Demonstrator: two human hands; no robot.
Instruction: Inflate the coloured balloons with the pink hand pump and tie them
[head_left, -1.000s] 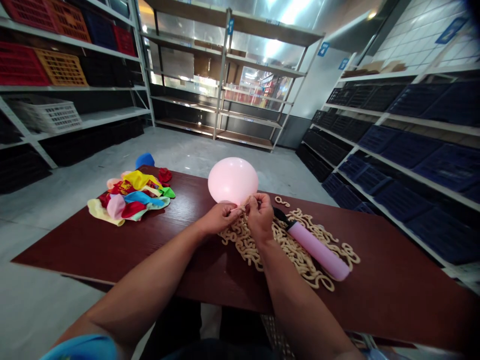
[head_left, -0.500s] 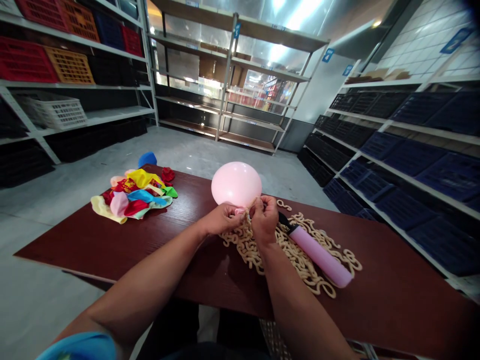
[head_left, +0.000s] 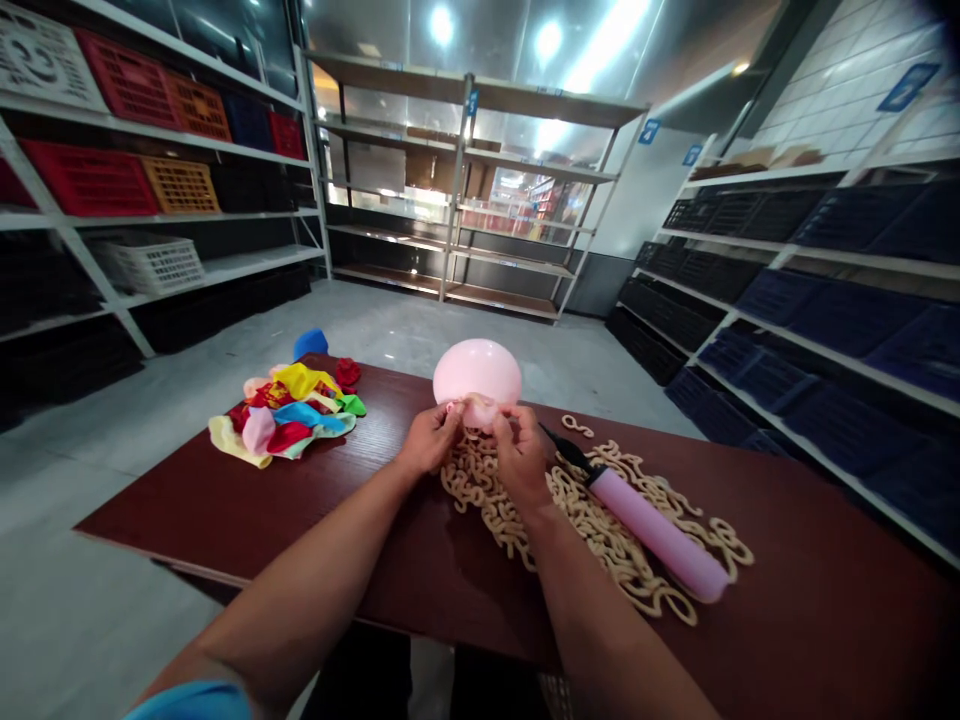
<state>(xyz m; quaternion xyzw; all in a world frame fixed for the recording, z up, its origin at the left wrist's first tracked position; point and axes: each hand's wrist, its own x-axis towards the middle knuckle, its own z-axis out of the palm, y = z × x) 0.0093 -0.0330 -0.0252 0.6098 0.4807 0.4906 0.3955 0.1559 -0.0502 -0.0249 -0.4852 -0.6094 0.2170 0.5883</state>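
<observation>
An inflated pink balloon (head_left: 478,370) is held over the far edge of the table, its neck end turned toward me. My left hand (head_left: 433,438) pinches the left side of the neck. My right hand (head_left: 519,455) has its fingers closed on the right side, and the neck is stretched between the two. Beneath and beside my hands lies a pile of tan rubber-like loops (head_left: 600,525). A pink hand pump (head_left: 660,535) with a black nozzle end rests on the pile, right of my right hand.
Flat, uninflated balloons (head_left: 289,415) in several colours are heaped on the left of the dark brown table (head_left: 300,530). A blue balloon (head_left: 311,344) shows at the table's far left edge. Shelves of crates (head_left: 124,180) stand left, with dark crates (head_left: 795,300) on the right.
My hands have shifted their hold on the balloon's neck, which is now spread wider between them. The view has tilted up and turned slightly left.
</observation>
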